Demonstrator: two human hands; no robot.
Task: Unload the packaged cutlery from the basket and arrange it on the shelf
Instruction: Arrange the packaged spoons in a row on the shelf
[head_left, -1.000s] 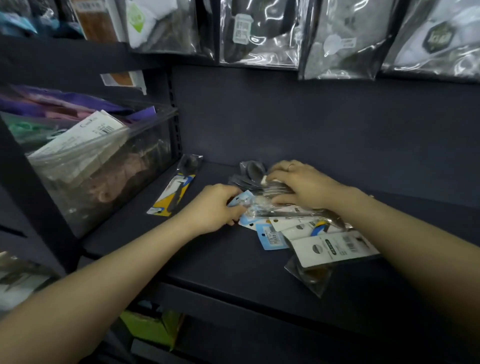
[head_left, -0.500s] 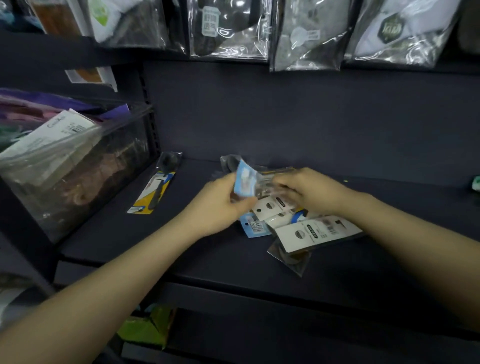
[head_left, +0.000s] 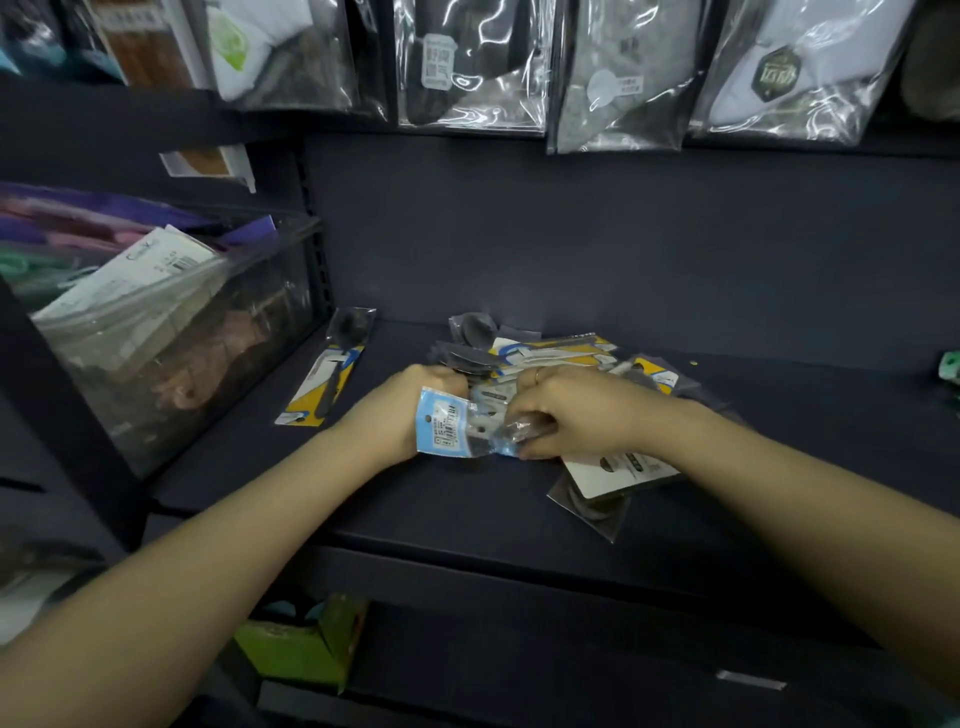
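Note:
A pile of packaged cutlery (head_left: 550, 356) lies on the dark shelf (head_left: 467, 509), in clear bags with white, blue and yellow cards. Both hands hold one blue-carded cutlery packet (head_left: 447, 428) just above the shelf, in front of the pile. My left hand (head_left: 410, 415) grips its blue card end. My right hand (head_left: 566, 415) pinches the clear plastic end. A single yellow-carded spoon packet (head_left: 330, 376) lies apart at the left of the shelf. No basket is in view.
A clear plastic bin (head_left: 171, 338) full of packaged goods stands at the left of the shelf. Bagged socks (head_left: 467, 67) hang along the rail above. A green box (head_left: 301, 644) sits below the shelf. A small green item (head_left: 950, 366) lies at the far right.
Both hands lifted the blue-carded packet off the pile and drew it toward the shelf's front. The right hand left the top of the pile and closed on the packet's clear end.

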